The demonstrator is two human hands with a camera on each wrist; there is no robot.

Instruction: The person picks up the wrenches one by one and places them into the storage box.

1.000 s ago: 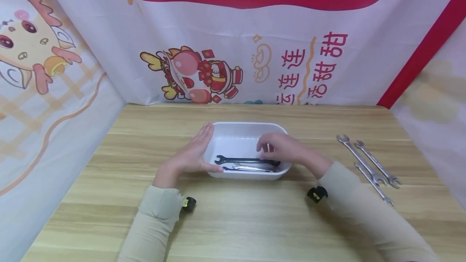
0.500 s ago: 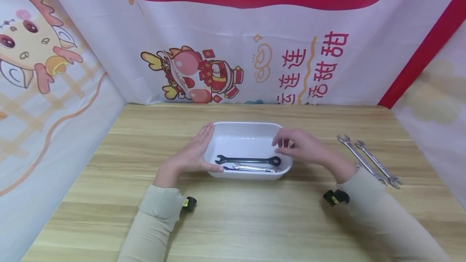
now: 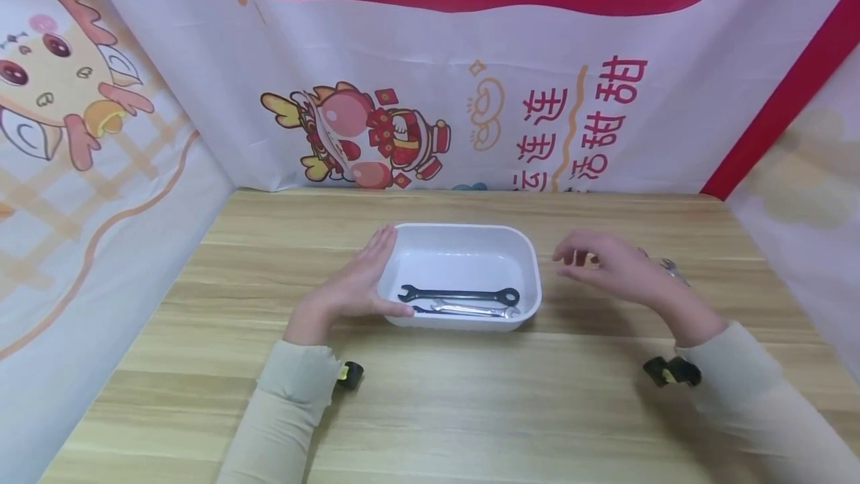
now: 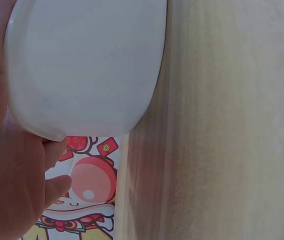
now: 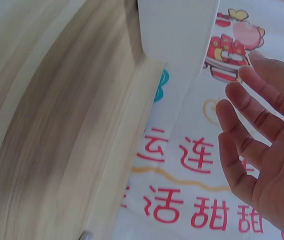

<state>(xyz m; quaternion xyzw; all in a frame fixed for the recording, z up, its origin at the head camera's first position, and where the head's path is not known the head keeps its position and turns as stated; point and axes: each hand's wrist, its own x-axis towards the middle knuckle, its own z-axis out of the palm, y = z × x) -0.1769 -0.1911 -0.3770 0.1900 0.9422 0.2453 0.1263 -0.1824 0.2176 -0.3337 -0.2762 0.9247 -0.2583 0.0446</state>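
Away from the white tray point(image 3: 463, 264) and out to its right goes the right hand point(image 3: 608, 267), which was over the tray's right end half a second ago; the left hand point(image 3: 359, 282) stays where it was. From where I stand, the right hand's fingers are loosely bent, a little apart, pinching nothing, just above the table point(image 3: 470, 409). The left hand is spread against the tray's left end, fingers along the outside, thumb reaching over the near corner. Inside, along the near wall, lies a black wrench point(image 3: 460, 295), a silver wrench point(image 3: 473, 310) just nearer the person, and a dark tool point(image 3: 423, 311) mostly hidden beside it. Past the right hand, silver wrench ends point(image 3: 672, 269) peek out, the rest covered. Behind the table hangs a printed cloth point(image 3: 437, 43) with a cartoon figure point(image 3: 363, 137) and red characters point(image 3: 598, 122).
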